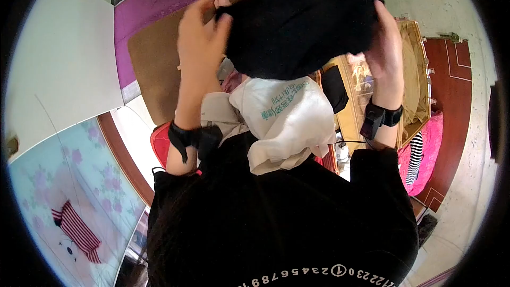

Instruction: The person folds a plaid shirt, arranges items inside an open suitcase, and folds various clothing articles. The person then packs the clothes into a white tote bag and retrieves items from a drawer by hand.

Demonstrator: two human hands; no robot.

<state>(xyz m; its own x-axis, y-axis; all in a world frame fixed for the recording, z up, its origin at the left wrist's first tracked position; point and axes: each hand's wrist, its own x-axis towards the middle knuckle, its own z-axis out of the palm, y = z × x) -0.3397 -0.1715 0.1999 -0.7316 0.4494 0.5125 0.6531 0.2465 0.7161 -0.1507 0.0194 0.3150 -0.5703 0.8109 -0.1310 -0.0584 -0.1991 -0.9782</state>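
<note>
A black cloth (297,29), perhaps a garment, is stretched between my two hands in front of me. My left hand (202,37) is curled at its left edge, slightly blurred, with the thumb against the fabric. At the right end, my right hand (387,45) grips the cloth, its fingers partly hidden behind it. Below the black cloth, a crumpled white cloth bag (287,111) with green printed characters lies over my lap. Both wrists wear black straps.
To the right stands an open case (414,74) with a gold-toned frame and clear pockets. Pink fabric (427,149) and a black-and-white striped piece (414,159) lie beside it. A brown padded surface (154,69) is at left, over purple flooring (138,21). A white cabinet panel (58,53) borders the far left.
</note>
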